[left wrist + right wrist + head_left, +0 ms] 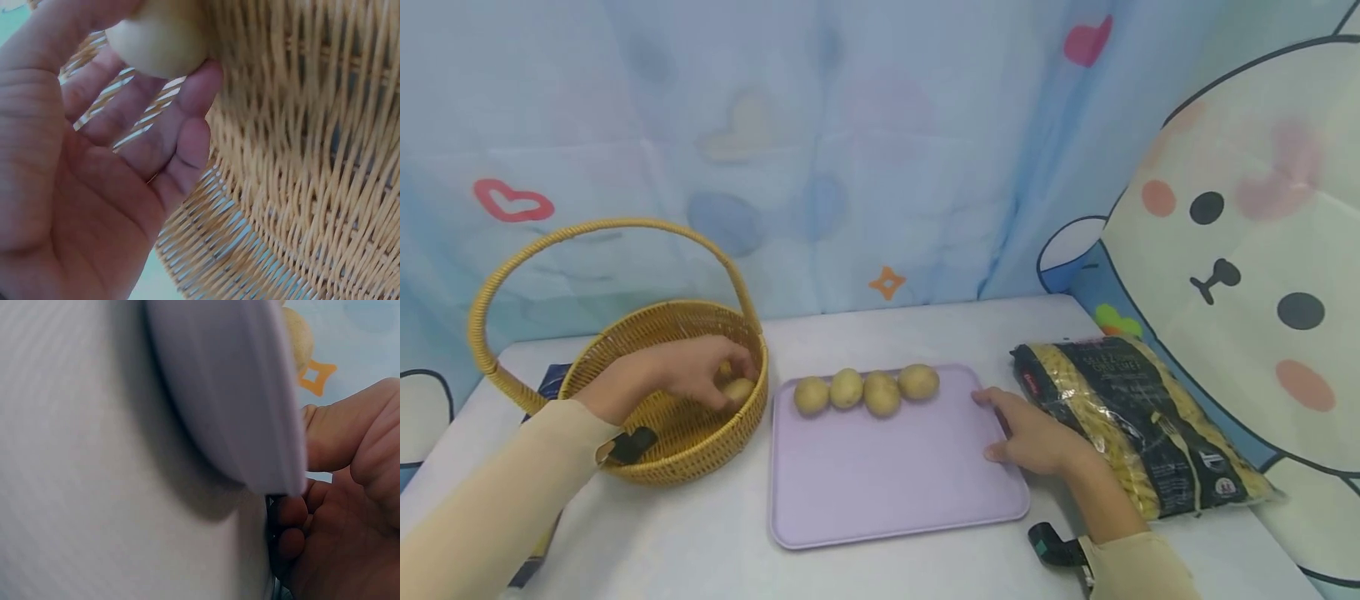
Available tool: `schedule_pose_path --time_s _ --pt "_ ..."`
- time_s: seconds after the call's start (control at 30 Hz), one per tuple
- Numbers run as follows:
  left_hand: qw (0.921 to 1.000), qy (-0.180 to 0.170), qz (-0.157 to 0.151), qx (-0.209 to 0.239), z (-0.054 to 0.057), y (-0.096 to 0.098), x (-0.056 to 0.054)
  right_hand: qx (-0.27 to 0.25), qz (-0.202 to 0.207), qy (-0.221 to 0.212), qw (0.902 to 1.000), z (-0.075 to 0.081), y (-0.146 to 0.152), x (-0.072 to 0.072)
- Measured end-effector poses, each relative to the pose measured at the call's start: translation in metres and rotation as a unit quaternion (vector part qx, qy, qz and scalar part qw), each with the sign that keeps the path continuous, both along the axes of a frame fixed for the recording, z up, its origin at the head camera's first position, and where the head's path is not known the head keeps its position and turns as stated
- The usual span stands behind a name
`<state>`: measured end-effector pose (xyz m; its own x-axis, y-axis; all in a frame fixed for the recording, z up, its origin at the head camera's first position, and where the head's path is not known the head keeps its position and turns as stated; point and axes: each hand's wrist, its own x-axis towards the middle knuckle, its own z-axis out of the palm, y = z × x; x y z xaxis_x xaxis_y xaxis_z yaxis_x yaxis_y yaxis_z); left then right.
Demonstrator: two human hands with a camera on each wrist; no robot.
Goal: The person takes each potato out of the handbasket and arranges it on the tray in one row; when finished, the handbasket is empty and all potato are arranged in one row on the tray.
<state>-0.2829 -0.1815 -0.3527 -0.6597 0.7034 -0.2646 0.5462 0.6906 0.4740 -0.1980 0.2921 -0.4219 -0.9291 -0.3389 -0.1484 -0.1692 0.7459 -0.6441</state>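
Note:
My left hand (703, 371) reaches inside the wicker basket (677, 475) and holds a potato (739, 390) near its right wall. In the left wrist view, thumb and fingertips are curled about that potato (159, 44), whose upper part runs out of frame. A pale purple tray (887, 475) lies on the table, with several potatoes (882, 395) in a row along its far edge. At the tray's right edge, my right hand (1037, 433) grips the rim. From the right wrist, its thumb (334, 437) lies against the rim, other fingers curled lower down.
A bag of pasta (1142, 425) lies on the white table (685, 542) just right of my right hand. The basket's tall handle (617, 225) arches over my left forearm. A dark blue package (553, 379) shows partly behind the basket. A patterned curtain (865, 150) hangs behind.

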Motion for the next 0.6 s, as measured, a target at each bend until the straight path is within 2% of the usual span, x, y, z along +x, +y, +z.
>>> schedule_pose_path --time_s 0.23,0.37,0.6 --pt "0.9972 0.057 0.034 0.034 0.017 -0.011 0.001 -0.001 0.002 0.011 0.9999 -0.002 0.003 0.000" --pt "0.9945 0.089 0.034 0.043 0.027 -0.015 0.002 0.005 -0.002 0.013 0.9999 -0.002 0.003 0.000" --pt "0.9945 0.091 0.023 0.046 0.036 -0.014 0.002 0.005 -0.003 0.009 0.9999 -0.001 0.000 0.000"
